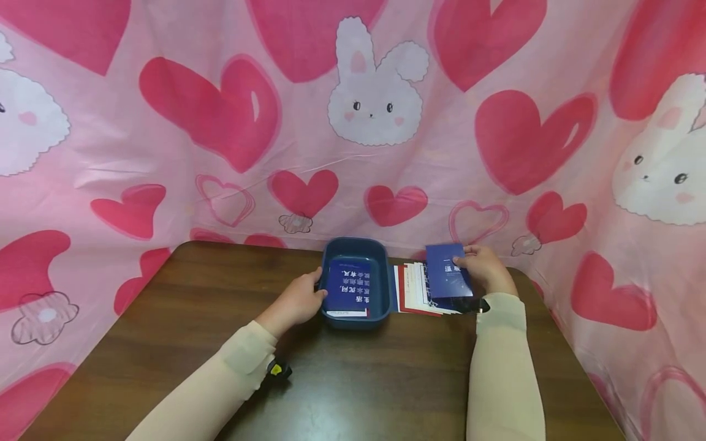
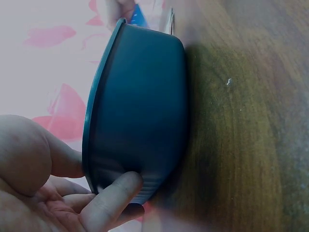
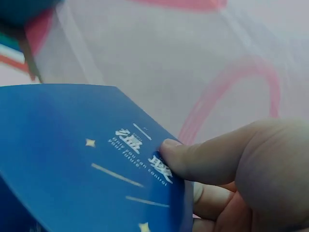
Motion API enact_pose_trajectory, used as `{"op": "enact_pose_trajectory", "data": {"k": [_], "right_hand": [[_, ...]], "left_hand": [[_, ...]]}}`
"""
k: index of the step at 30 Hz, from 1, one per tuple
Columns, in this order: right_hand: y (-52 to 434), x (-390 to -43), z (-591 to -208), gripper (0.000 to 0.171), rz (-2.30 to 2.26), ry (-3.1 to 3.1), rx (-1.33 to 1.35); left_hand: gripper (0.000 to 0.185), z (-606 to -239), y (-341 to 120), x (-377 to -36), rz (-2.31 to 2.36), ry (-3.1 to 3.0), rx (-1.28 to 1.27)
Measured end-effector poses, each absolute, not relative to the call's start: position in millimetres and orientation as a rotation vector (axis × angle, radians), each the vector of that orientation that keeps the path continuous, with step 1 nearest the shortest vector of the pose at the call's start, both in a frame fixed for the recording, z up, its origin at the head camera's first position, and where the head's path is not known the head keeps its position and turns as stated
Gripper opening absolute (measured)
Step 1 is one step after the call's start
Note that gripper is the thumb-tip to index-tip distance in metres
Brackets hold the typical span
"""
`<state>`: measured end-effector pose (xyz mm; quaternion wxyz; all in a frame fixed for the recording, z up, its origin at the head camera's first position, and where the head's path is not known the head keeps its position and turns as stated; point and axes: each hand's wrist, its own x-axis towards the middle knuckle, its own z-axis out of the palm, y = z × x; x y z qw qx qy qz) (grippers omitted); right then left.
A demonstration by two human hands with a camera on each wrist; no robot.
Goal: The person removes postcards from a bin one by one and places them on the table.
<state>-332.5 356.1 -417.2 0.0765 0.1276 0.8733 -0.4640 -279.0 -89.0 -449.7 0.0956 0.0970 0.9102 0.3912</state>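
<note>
- Fingers of left hand (image 1: pixel 300 300) grip blue tray (image 1: pixel 386 288) wall at 9 o'clock; tray rests on surface (image 1: pixel 165 318).
- Fingers of right hand (image 1: pixel 485 267) pinch blue card (image 1: pixel 448 272) above card stack (image 1: pixel 410 291), at tray's 3 o'clock.

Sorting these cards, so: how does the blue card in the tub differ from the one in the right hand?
The card in the tub lies flat inside the blue tub, untouched; the held card is lifted, pinched by the right hand. The tub card shows large white characters; the held one shows small text and stars. Both are dark blue.
</note>
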Motion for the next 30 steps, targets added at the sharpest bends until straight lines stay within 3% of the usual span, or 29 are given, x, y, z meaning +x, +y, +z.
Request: {"op": "enact_pose_trajectory", "data": {"k": [12,18,30], "right_hand": [[374.8,-332.5,-453.3,0.048,-1.305,2.577,0.383],[369.2,-332.1,-457.1,0.029,-1.030,2.774,0.380],[367.4,-329.5,-460.8,0.036,-0.922,2.828,0.420]], "left_hand": [[0.069,-448.6,-91.2,-274.2,1.160,2.702,0.295],[0.069,-448.6,-91.9,-271.7,1.162,2.700,0.304],[0.068,-449.9,-92.9,-267.9,1.178,2.695,0.313]]}}
